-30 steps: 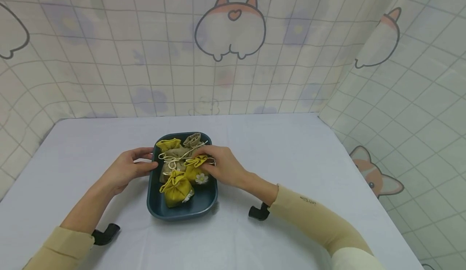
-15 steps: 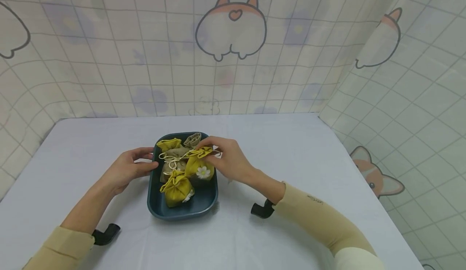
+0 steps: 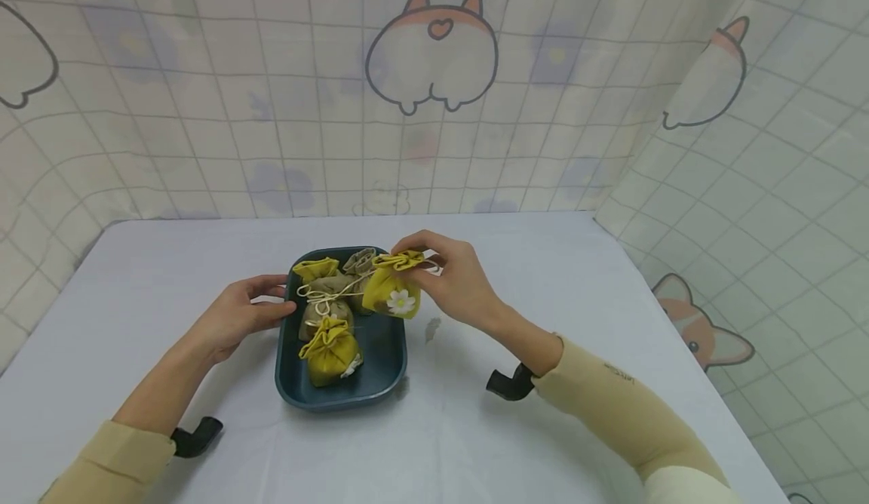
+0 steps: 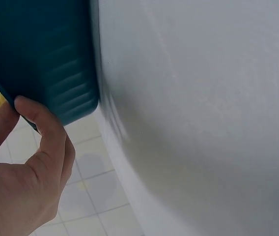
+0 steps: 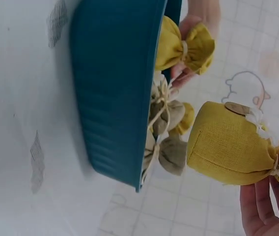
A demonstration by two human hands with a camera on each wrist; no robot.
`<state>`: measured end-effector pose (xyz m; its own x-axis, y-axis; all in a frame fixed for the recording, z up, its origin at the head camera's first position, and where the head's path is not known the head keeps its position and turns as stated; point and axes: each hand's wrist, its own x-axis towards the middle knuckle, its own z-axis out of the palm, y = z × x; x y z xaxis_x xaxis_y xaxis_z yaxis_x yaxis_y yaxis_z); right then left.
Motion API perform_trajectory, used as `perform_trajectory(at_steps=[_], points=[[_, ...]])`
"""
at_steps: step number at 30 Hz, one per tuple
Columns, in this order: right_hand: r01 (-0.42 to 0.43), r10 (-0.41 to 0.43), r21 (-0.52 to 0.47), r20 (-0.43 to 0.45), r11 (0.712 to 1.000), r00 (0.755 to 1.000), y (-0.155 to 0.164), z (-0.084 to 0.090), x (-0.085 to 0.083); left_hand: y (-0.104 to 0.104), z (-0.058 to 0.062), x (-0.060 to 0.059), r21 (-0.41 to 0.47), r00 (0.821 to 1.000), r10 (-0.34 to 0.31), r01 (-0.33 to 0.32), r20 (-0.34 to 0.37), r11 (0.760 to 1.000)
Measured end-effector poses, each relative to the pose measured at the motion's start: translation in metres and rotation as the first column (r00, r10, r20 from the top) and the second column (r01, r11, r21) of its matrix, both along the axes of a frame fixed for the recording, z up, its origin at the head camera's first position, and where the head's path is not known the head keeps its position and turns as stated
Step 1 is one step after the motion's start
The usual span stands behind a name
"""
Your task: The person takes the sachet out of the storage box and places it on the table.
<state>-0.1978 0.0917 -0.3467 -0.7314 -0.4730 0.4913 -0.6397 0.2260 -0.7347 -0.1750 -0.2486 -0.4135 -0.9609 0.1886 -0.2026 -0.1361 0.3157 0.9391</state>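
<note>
A dark blue tray [image 3: 383, 376] sits on the white table and holds several small drawstring pouches, yellow and tan. My right hand [image 3: 453, 278] pinches the gathered neck of a yellow pouch with a white flower [image 3: 394, 293] and holds it above the tray's right rim; the right wrist view shows this pouch [image 5: 228, 150] hanging clear of the tray [image 5: 110, 93]. Another yellow pouch [image 3: 331, 351] lies at the tray's near end. My left hand [image 3: 234, 315] holds the tray's left rim, thumb on its edge [image 4: 46, 125].
The table [image 3: 543, 285] is covered in a white cloth and backed by a tiled curtain with cartoon prints. The table's right edge runs close to a side curtain. Black wrist mounts [image 3: 509, 383] sit under both forearms.
My right hand has lifted the flowered yellow pouch out of the tray, up and to the right. The left hand has stayed on the tray's rim.
</note>
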Motion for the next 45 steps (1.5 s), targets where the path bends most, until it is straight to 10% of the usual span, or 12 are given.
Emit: perform_trajectory(at_steps=[45], points=[[0.365, -0.366, 0.053, 0.024, 0.930, 0.930, 0.099, -0.027, -0.051, 0.003, 0.000, -0.003, -0.009, 0.999, 0.022, -0.022, 0.039, 1.000]])
